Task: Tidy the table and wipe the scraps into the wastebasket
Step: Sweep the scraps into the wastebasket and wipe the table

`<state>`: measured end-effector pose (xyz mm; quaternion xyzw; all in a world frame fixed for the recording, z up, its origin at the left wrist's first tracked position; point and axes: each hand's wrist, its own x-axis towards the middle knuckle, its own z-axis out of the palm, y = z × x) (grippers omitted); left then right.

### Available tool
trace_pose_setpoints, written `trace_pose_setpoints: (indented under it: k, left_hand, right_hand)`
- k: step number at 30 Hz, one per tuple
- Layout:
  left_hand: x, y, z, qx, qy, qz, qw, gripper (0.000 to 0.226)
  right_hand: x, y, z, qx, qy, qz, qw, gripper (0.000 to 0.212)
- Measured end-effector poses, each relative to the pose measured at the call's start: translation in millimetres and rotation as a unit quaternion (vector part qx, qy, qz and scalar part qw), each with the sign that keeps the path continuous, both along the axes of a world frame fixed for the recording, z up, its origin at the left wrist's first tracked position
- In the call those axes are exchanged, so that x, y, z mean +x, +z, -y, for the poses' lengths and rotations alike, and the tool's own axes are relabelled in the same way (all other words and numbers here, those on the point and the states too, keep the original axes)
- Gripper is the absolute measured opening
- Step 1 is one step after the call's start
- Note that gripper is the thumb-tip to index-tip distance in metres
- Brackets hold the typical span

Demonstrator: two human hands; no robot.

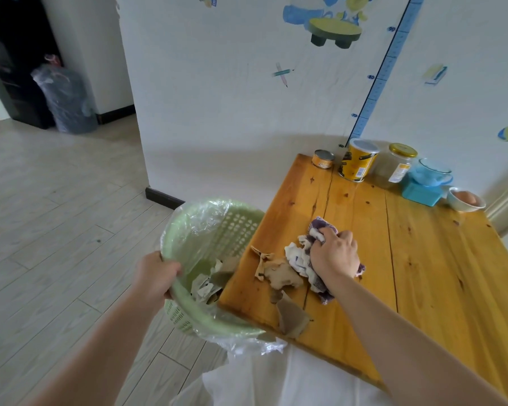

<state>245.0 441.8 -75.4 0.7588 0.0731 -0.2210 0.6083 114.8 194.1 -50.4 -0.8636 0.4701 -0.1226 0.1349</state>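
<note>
My left hand (156, 273) grips the near rim of a pale green wastebasket (188, 230) lined with clear plastic, held tilted against the left edge of the wooden table (423, 259). Some brown scraps (211, 284) lie inside it. My right hand (335, 253) clutches a crumpled white and purple cloth (304, 259) pressed on the tabletop. Just left of the cloth lie torn brown paper scraps (279, 273), with another scrap (292, 316) near the table's front left edge.
Along the back edge by the wall stand a small tin (323, 159), a yellow can (358, 161), a glass jar (398, 165), a blue cup on a blue box (423, 186) and a white bowl with eggs (465, 199). Pale floorboards lie to the left.
</note>
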Motion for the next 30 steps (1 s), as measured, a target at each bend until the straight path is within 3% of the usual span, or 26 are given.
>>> trace_pose_setpoints:
  k: [12,23,30]
  left_hand:
    - [-2.5,-2.5,-5.7,0.012,-0.012,-0.001,1.0,0.018]
    - [-7.2,4.0,-4.7,0.008,-0.016,-0.007,1.0,0.017]
    - [-10.2,11.2,-4.3,0.024,-0.021,-0.015,0.999,0.019]
  right_hand:
    - [63.5,0.5,-36.0,-0.002,0.065,-0.01,0.998,0.037]
    - [97.8,-0.7,-81.1,0.007,0.194,0.0,0.981,0.034]
    - [103.4,16.7,-72.4,0.177,0.164,0.13,0.962,0.038]
